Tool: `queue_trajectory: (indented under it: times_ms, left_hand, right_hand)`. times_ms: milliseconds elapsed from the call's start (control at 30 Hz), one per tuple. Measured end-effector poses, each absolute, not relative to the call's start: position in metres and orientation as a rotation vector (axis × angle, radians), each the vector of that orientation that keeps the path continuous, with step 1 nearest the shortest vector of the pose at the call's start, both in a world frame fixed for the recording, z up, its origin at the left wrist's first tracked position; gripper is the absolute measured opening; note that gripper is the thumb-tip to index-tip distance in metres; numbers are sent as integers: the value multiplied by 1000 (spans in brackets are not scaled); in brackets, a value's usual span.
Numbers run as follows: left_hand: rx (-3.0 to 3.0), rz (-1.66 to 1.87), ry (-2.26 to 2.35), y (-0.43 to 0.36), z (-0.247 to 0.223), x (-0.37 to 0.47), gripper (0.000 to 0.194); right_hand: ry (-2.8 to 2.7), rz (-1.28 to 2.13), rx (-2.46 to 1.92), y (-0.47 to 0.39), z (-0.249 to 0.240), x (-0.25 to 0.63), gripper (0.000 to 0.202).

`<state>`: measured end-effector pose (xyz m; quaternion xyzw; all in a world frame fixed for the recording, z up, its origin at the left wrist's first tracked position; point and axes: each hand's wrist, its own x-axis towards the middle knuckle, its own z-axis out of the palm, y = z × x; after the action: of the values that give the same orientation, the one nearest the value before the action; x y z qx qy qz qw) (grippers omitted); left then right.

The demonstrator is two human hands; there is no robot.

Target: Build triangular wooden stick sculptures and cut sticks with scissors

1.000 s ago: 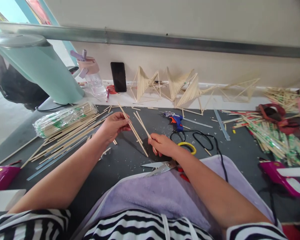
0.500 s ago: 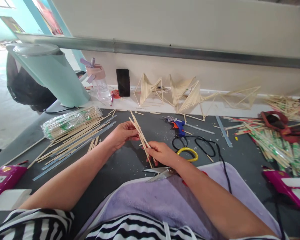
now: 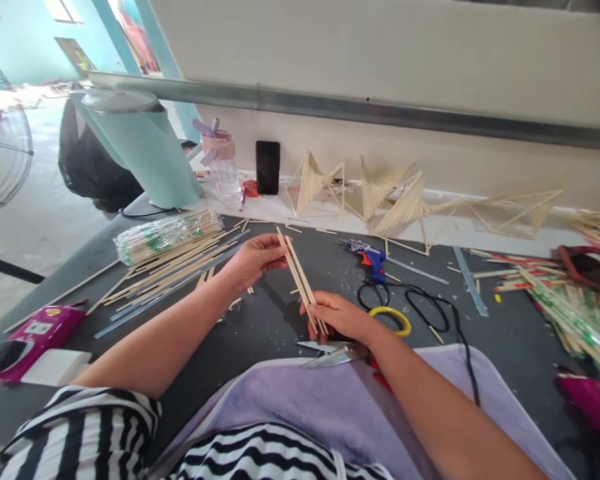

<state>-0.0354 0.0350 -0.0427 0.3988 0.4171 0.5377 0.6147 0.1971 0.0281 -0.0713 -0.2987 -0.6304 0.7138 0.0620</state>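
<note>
Several thin wooden sticks [image 3: 299, 277] slant between my hands, lying nearly side by side. My right hand [image 3: 341, 315] is closed round their lower part, thumb on top. My left hand [image 3: 261, 260] pinches at their upper end; its fingertips are partly behind the sticks. Just below my right hand lies a pair of scissors [image 3: 337, 353] with the blades apart and a yellow handle loop [image 3: 393, 320] showing beyond my wrist. A blue hot glue gun [image 3: 375, 265] rests on the dark table beyond my right hand.
Loose sticks and a plastic-wrapped bundle [image 3: 170, 237] lie left. Stick frameworks [image 3: 320, 183] stand along the wall near a phone [image 3: 268, 167], a bottle [image 3: 223, 160] and a green jug [image 3: 140, 147]. A black cord [image 3: 430, 303] loops right; magenta devices [image 3: 47, 333] sit at both sides.
The sticks were crossed and now lie almost parallel. My view has swung left, so the table things appear farther right. Both hands stay at the sticks.
</note>
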Motion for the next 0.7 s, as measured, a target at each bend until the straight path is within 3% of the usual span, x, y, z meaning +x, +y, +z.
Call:
queue_trajectory:
  times_ms: [133,267,433,600,700]
  left_hand:
    - [942,1132,893,29,-41,-27,41]
    - [951,1112,909,24,-41,-18,25]
    - [1049,1024,909,21,-43,-13,23]
    - [1064,1027,890,23,-40,-13,38]
    - [1175,1122,829,27,-32,-16,60]
  right_hand:
    - [-1876,2215,-802,28,-68,200,33]
    - [-1767,2274,-758,27,-68,200,37]
    - [-1705,2328,-799,25,-70,198,44]
    - [-1681,2325,-783,26,-74,198,44]
    - [-1598,2290,-787,26,-76,198,43]
